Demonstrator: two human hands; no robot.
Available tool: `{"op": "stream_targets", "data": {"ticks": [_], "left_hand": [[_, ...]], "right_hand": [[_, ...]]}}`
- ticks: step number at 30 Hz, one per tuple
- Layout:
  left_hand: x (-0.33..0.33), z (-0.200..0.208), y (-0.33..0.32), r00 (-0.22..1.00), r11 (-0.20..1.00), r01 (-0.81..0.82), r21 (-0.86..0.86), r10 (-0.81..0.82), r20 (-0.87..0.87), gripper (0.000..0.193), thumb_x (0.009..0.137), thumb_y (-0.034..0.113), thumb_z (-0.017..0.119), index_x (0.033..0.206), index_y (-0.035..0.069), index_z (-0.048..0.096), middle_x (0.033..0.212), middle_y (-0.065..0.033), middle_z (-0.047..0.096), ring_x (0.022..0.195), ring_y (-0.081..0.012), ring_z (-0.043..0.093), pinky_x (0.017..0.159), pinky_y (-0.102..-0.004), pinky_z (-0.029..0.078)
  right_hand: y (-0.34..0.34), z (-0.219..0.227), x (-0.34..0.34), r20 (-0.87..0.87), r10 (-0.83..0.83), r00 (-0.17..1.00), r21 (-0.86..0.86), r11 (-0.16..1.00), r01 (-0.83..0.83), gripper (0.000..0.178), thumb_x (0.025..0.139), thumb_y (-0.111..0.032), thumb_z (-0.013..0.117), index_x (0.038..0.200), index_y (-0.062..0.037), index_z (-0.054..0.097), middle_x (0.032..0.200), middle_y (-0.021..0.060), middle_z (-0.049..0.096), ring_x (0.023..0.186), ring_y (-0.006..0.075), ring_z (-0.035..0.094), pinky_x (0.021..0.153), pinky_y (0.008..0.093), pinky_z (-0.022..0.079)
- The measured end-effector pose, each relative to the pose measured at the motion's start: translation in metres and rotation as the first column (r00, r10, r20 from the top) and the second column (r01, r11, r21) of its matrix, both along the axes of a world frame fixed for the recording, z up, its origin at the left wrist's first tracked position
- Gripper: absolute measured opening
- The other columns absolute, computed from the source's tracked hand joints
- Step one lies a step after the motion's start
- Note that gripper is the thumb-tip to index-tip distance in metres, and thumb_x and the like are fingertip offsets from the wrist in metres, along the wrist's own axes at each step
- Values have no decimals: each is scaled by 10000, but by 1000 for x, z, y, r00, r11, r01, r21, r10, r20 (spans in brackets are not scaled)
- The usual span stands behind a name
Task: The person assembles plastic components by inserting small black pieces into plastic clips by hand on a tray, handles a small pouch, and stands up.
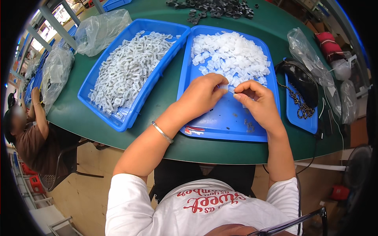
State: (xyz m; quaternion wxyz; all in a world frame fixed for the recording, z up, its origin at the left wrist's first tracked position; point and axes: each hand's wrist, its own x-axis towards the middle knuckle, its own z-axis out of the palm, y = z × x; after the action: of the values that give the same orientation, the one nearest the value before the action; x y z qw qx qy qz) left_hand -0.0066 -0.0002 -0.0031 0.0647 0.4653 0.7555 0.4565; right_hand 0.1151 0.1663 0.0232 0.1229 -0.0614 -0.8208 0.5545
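Observation:
Over the right-hand blue tray (182, 84), both of my hands work close together. My left hand (201, 94) is closed in a pinch, with a small translucent white plastic piece (224, 87) at its fingertips. Thumb and forefinger of my right hand (258, 100) are pinched too; something small and dark shows at their tips, too small to make out. Just beyond my fingers lies a heap of translucent white plastic pieces (232, 51). A few small dark bits (249, 125) rest on the tray's near part.
A deeper blue bin (136, 114) at left holds many greyish-white plastic parts (128, 67). Black parts (220, 8) are heaped at the far side of the green table (157, 143). At right, a black bag (301, 78) lies on a small blue tray (291, 114). Another person (33, 143) sits at far left.

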Motion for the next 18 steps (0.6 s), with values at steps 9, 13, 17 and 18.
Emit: {"op": "stream_targets", "data": {"ticks": [9, 13, 17, 18], "left_hand": [[-5, 11, -3, 624, 989, 87, 120, -148, 767, 234, 980, 109, 588, 1107, -78, 648, 885, -107, 688, 782, -137, 672, 716, -260, 568], [-5, 7, -3, 608, 987, 110, 114, -157, 778, 239, 1003, 123, 563, 1144, -56, 635, 942, -89, 691, 799, -118, 670, 766, -250, 568], [-4, 5, -2, 620, 983, 139, 118, -179, 764, 252, 1010, 101, 536, 1190, -60, 607, 976, -97, 689, 838, -117, 674, 793, -260, 572], [-4, 5, -2, 620, 983, 139, 118, -179, 764, 252, 1010, 101, 536, 1190, -60, 607, 976, -97, 689, 838, -117, 674, 793, -260, 572]], "right_hand": [[2, 3, 0, 5, 54, 999, -89, 995, -53, 134, 894, -7, 669, 1025, -1, 693, 937, 39, 675, 866, 101, 623, 810, 249, 498], [-5, 4, 0, 16, 51, 999, -187, 981, -47, 143, 905, -10, 656, 1046, 7, 674, 940, 43, 671, 878, 103, 627, 821, 249, 502], [-4, 0, 0, 16, 4, 1000, -101, 995, -2, 163, 903, -22, 664, 1063, 10, 650, 952, 55, 682, 892, 109, 641, 829, 258, 513], [-5, -1, -1, -3, -11, 1000, -73, 997, 11, 163, 902, -26, 666, 1060, 10, 645, 956, 58, 686, 892, 113, 647, 828, 262, 516]]}}
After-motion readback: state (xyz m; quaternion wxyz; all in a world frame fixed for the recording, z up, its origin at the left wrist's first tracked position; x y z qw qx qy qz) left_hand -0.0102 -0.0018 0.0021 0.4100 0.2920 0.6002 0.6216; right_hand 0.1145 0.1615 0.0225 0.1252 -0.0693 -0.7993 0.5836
